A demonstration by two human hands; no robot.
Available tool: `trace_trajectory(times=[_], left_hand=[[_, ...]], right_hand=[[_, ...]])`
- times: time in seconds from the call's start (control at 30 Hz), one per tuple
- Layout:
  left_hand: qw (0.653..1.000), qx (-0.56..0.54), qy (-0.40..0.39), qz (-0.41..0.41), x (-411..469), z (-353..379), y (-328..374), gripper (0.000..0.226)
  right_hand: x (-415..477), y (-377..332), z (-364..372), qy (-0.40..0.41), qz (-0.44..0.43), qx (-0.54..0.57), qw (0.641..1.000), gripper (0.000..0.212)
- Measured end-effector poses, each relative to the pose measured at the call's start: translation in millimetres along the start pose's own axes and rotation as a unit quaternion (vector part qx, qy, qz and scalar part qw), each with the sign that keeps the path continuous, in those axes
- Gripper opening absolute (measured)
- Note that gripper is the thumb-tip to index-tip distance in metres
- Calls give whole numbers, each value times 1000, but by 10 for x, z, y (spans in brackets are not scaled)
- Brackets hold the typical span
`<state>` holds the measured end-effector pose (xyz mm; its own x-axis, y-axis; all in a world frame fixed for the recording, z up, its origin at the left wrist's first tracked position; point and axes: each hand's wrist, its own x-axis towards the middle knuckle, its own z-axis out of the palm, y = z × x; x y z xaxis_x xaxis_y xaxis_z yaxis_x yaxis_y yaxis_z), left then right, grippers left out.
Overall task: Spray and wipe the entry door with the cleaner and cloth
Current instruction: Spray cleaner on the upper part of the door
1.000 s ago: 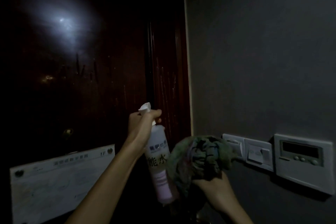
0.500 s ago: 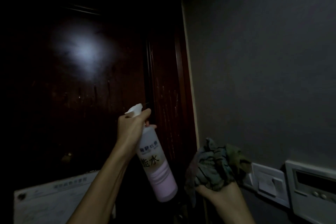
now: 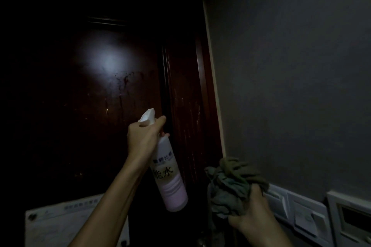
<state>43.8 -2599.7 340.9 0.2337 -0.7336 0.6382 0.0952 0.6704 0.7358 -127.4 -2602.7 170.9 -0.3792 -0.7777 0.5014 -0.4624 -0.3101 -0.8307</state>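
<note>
The dark brown entry door (image 3: 80, 106) fills the left of the dim view, with a pale light glare and wet speckles and drip streaks on its panel. My left hand (image 3: 143, 136) grips the neck of a white and pink spray bottle (image 3: 169, 178), its white nozzle aimed at the door and a finger on the trigger. My right hand (image 3: 253, 212) holds a bunched grey-green cloth (image 3: 232, 184) low at the right, just off the door frame.
A grey wall (image 3: 291, 86) runs along the right, carrying white switch plates (image 3: 297, 212) and a control panel (image 3: 351, 224) low down. A white printed notice (image 3: 66, 224) is fixed on the lower door. The reddish door frame (image 3: 190, 106) separates door and wall.
The view has tilted upward, so the notice and switches sit lower. New wet speckles appear on the door beside the glare. Both hands keep their hold on the bottle and cloth.
</note>
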Motion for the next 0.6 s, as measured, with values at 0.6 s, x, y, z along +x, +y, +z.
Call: trace_trajectory(times=[0.6], left_hand=[[995, 12, -101, 3, 329, -119, -269, 14]], right_hand=[[-126, -296, -508, 2, -90, 205, 975, 71]])
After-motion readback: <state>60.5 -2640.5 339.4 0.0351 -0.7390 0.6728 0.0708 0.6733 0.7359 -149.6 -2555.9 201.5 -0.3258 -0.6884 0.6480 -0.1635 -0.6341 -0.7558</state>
